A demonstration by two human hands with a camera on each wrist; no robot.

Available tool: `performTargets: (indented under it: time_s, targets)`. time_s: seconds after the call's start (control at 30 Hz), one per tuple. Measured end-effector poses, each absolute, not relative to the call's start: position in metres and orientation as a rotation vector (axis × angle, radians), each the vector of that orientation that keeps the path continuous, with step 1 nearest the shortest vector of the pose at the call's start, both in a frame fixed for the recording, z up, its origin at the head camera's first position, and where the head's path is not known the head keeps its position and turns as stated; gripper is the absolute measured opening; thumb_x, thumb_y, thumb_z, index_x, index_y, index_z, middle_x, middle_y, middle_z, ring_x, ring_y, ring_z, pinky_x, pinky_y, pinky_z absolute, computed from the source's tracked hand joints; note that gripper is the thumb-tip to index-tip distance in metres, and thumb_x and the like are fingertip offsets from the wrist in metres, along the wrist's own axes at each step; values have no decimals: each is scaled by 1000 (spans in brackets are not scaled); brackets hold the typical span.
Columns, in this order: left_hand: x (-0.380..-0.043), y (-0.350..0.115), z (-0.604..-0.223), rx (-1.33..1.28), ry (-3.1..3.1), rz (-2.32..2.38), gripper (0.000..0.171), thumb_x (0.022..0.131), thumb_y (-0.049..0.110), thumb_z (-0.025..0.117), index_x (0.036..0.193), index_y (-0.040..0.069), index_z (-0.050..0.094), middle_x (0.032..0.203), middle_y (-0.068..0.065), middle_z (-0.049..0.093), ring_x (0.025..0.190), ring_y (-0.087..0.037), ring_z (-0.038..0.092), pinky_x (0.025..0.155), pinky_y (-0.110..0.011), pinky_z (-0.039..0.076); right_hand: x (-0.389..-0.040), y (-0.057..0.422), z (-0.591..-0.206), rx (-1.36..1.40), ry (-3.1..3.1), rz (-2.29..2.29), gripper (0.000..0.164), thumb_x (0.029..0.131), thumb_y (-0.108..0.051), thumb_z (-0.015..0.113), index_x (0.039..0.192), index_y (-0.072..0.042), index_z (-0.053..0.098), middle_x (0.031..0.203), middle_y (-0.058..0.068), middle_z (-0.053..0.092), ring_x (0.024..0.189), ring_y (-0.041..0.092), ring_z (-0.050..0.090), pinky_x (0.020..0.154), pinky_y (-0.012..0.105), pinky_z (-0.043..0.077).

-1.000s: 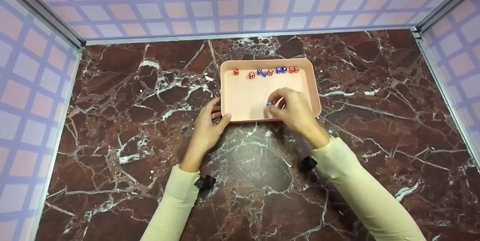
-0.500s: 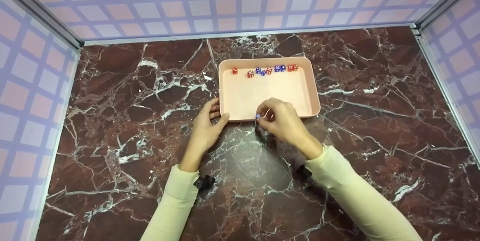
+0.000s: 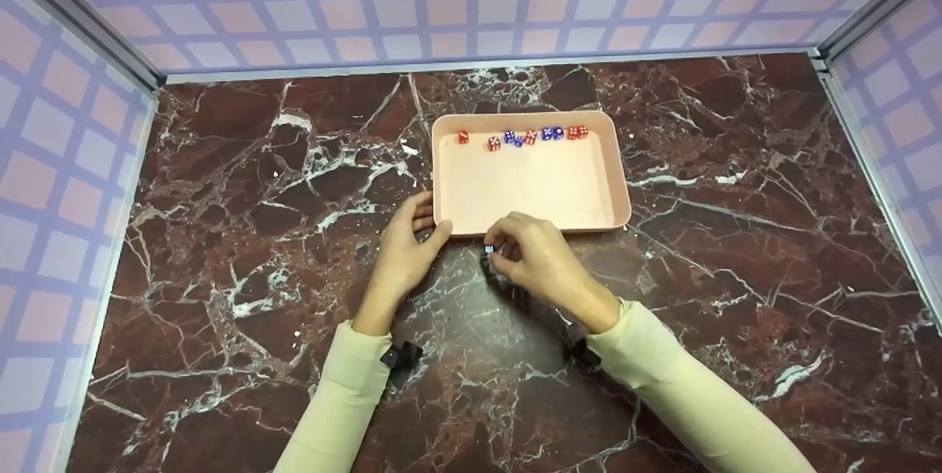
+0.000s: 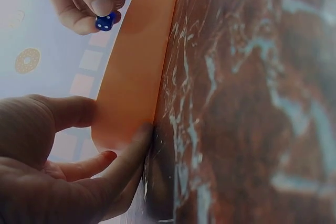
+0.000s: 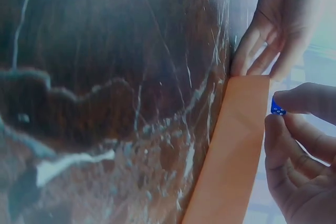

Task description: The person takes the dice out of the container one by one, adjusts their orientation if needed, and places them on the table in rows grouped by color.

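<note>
Evidently, the right hand (image 3: pixel 533 254) is pinching a blue die (image 3: pixel 489 249) just beside the near rim of the tray (image 3: pixel 617 179), the left hand (image 3: pixel 409 246) gripping that tray's near-left corner; I am judging that a firm pinch and steady tray prevent slips.

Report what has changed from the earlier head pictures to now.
The right hand, pinching a blue die, has moved toward the person and leftward, from over the tray to just past its near edge in the head view. Nothing was let go. The left hand stays at the tray's near left corner; the other dice stay put.
</note>
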State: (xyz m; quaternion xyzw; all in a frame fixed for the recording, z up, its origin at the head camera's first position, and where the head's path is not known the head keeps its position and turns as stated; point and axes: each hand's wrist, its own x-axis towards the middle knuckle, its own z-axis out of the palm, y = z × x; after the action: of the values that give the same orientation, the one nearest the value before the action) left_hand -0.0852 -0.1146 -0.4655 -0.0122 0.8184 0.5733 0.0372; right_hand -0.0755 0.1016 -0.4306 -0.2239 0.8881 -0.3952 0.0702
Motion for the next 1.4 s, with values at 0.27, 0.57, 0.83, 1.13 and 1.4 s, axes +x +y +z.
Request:
performTargets:
  time_s: [0.27, 0.57, 0.83, 1.13, 1.4]
  targets:
    - [-86, -113, -466, -7, 2490, 1784, 56, 99, 6, 70, 150, -5, 49, 137, -27, 61, 124, -40, 66, 111, -45, 53, -70, 96, -443, -690, 2666, -1102, 13, 87, 1, 78, 100, -1, 77, 95, 10, 75, 78, 22, 70, 72, 34, 61]
    - [-86, -114, -468, 31, 2509, 1789, 60, 98, 7, 70, 153, -1, 48, 136, -26, 63, 122, -40, 67, 111, -47, 52, -65, 82, -451, -717, 2620, -1017, 14, 88, 1, 78, 101, -3, 76, 100, 10, 73, 83, 22, 69, 76, 33, 61]
    - [-83, -116, -465, 27, 2512, 1799, 60, 98, 9, 71, 153, 0, 49, 135, -26, 65, 121, -42, 67, 111, -50, 51, -62, 70, -456, -758, 2558, -1028, 17, 88, 4, 77, 104, -1, 74, 102, 11, 69, 93, 27, 68, 90, 40, 60]
    - [-83, -116, -466, 11, 2497, 1792, 67, 98, 9, 71, 160, 9, 44, 135, -23, 64, 121, -39, 67, 109, -50, 52, -62, 67, -459, -753, 2547, -990, 18, 86, 1, 78, 103, -3, 73, 102, 8, 64, 87, 22, 61, 83, 36, 58]
    - [-83, -116, -469, 67, 2573, 1766, 63, 98, 6, 68, 159, 12, 50, 136, -23, 61, 123, -35, 64, 109, -43, 54, -62, 67, -459, -760, 2545, -981, 20, 85, 0, 79, 104, -3, 72, 102, 7, 62, 86, 20, 59, 77, 32, 57]
